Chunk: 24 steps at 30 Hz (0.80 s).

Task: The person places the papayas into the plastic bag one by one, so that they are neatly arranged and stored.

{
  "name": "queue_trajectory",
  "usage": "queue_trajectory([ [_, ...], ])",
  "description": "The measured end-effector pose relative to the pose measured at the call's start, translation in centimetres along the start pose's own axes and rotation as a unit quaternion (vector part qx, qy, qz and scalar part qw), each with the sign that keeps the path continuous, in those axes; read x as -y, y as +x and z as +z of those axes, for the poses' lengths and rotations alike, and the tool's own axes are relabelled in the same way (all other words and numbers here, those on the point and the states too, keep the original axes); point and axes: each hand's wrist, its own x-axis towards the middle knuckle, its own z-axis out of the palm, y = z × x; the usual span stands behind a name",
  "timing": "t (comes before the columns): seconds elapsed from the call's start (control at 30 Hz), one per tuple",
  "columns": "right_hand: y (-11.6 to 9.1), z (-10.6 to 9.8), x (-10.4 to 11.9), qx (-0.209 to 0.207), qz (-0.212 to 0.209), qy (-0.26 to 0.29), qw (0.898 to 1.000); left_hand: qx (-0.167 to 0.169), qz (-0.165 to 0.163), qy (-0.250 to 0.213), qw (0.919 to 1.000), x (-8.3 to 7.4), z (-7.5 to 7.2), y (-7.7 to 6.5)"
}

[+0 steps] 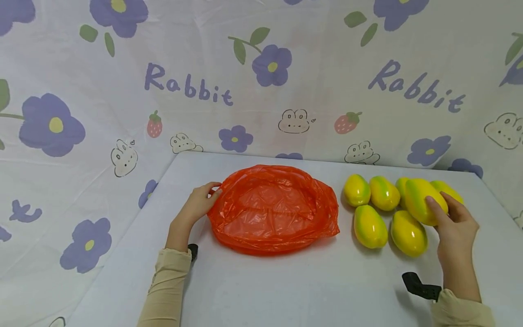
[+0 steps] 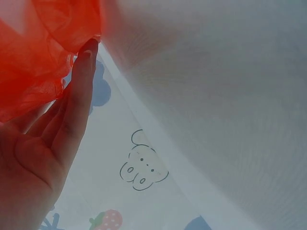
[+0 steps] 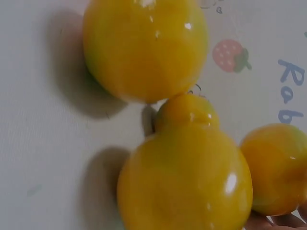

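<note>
A red plastic bag [image 1: 265, 245] lies mouth-up on the white table [image 1: 294, 290]. The left hand [image 1: 199, 202] touches its rim near 10 o'clock – whether those fingers pinch it, I cannot tell. Out past the bag's 3 o'clock, the right hand [image 1: 458, 227] grips 1 yellow-green fruit [image 1: 422, 200] – 6 loose fruits [image 1: 370, 227] sit around it, from 7 round to 2 o'clock.

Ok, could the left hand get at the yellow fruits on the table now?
Probably not directly: the red bag lies between the left hand and the yellow fruits, though reaching over it looks possible.
</note>
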Motion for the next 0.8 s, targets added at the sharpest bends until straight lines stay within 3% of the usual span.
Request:
queue_trajectory([
  [0.23, -0.6, 2.1, -0.4, 0.018, 0.011, -0.085, 0.996, -0.001, 0.005, -0.002, 1.0000, 0.0, 0.0, 0.0],
  [0.6, -1.1, 4.8, -1.0, 0.043, -0.007, -0.073, 0.996, -0.003, 0.005, -0.003, 1.0000, 0.0, 0.1, 0.0],
  [0.8, -1.7, 6.4, -1.4, 0.051, 0.006, -0.087, 0.995, 0.002, 0.000, -0.007, 1.0000, 0.0, 0.1, -0.1],
])
